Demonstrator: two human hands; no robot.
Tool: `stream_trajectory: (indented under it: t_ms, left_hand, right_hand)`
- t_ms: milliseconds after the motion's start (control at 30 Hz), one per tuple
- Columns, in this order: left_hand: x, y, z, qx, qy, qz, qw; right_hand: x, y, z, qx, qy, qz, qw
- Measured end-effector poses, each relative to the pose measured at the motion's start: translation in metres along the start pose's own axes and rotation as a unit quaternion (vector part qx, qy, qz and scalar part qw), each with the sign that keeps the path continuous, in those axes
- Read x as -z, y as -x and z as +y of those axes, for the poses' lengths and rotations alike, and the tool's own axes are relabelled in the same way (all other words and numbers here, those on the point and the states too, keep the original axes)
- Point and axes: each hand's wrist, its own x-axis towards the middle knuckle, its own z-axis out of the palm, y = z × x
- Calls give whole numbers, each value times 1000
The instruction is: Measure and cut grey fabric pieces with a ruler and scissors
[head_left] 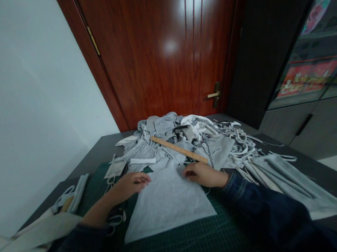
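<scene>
A light grey piece of cloth (170,205) lies spread on a green cutting mat (189,240), its wide edge toward me. My left hand (132,184) is at its left edge, fingers curled and the fingertips closed on the fabric. Across from it, my right hand (204,174) pinches the right edge between thumb and bent fingers. Just beyond the right hand, a wooden ruler (180,149) rests slantwise on a heap of grey cloth (160,128). A small white strip (143,160) lies beyond the left hand.
Tangled cloth strips (242,138) cover the table's (94,155) right back. Folded grey fabric (292,183) lies at the right, and pale cloth pieces (40,234) at the left. Behind the table stand a wooden door (159,62) and a dark cabinet (255,52); a white wall (35,92) borders the left.
</scene>
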Motion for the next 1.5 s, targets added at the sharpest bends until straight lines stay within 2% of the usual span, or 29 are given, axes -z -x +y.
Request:
stream_trajectory:
  t_ms: [33,67,133,233,333,533,600,833,900,1000,1033,1067,1100,1133,1200,1233,1267,1300,1367,1400,1433,1467,1500]
  left_hand:
    - [-5,-8,-3,19,-57,86,994]
    - [-10,-15,-5,37,-92,142,985]
    - [-19,-27,-10,62,-125,208,968]
    - [-25,-36,-16,69,-127,230,962]
    - [-24,-38,-18,54,-113,227,966]
    - [-16,-33,-23,47,-46,258,964]
    - [-10,-29,-24,39,-10,248,968]
    - [8,-22,-29,16,74,90,993]
    - [9,-24,-30,13,78,72,994]
    - [7,-21,-25,3,88,75,993]
    - [7,-18,-22,-7,104,58,993]
    - [7,-13,-18,-20,129,16,991]
    - [8,-7,-14,-34,162,-53,985]
    - [8,0,-10,-43,195,-143,969]
    - [8,9,-2,-42,243,-317,916]
    - [7,11,2,-32,247,-356,901]
    - [5,10,5,-19,240,-347,906]
    - [2,6,7,-7,218,-287,933]
    - [-8,-8,9,12,140,-64,988]
    - [-13,-16,8,19,91,52,994]
    - [-19,-24,7,25,62,124,990]
    - [-24,-31,4,29,44,168,984]
    - [-29,-36,2,33,38,189,981]
  right_hand:
    - [-9,-2,1,-9,45,56,997]
    - [-17,-4,3,-26,77,102,991]
    - [-29,-8,8,-68,108,157,979]
    - [-38,-16,17,-100,102,180,973]
    - [-39,-24,23,-101,83,183,974]
    - [-32,-26,30,-108,19,201,973]
    - [-25,-23,35,-112,-9,203,973]
    - [-5,-17,46,-94,-103,129,982]
    - [-4,-16,46,-95,-119,121,981]
    - [-7,-16,46,-106,-139,125,977]
    - [-8,-16,46,-111,-146,126,975]
    - [-9,-16,47,-116,-154,128,973]
    - [-10,-17,47,-121,-161,130,971]
    - [-11,-17,47,-125,-167,133,969]
    - [-11,-18,48,-132,-175,142,965]
    - [-10,-19,48,-133,-178,147,964]
    - [-10,-19,47,-134,-182,152,962]
    - [-10,-19,47,-135,-187,156,960]
    - [-10,-20,46,-136,-199,164,957]
    - [-11,-20,45,-136,-205,168,954]
    - [-12,-21,45,-137,-213,173,952]
    - [-13,-21,44,-137,-221,178,949]
    - [-15,-22,43,-139,-230,183,946]
